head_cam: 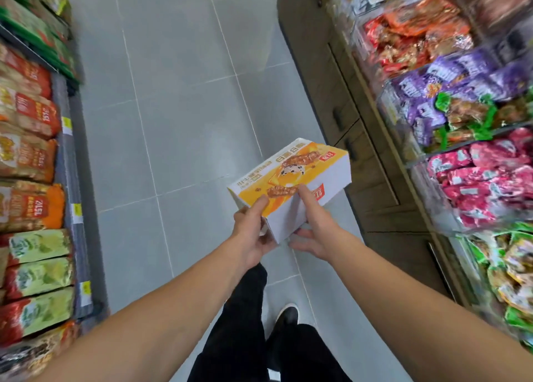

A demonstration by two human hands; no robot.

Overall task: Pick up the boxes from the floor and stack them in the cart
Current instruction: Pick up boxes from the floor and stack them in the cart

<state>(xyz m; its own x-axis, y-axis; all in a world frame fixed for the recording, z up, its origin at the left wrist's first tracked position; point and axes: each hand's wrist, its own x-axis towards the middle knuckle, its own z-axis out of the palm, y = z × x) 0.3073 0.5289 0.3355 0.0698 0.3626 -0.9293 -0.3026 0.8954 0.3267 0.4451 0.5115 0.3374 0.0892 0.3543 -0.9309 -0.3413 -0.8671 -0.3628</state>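
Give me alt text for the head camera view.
Two bare hands, left hand and right hand, hold an orange and white snack box above a grey tiled floor in a shop aisle. Snack bags and sweets bins line both sides.

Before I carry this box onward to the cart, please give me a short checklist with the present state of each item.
1. Left hand grips the orange-and-white cardboard snack box at its near corner: ok.
2. Right hand holds it, thumb on top, fingers underneath: ok.
3. Box is off the grey tiled floor: ok.
4. Box is level: not ok, it tilts.
5. Aisle floor ahead has no obstacles: ok.
6. Cart position: cannot tell, no cart is in view.
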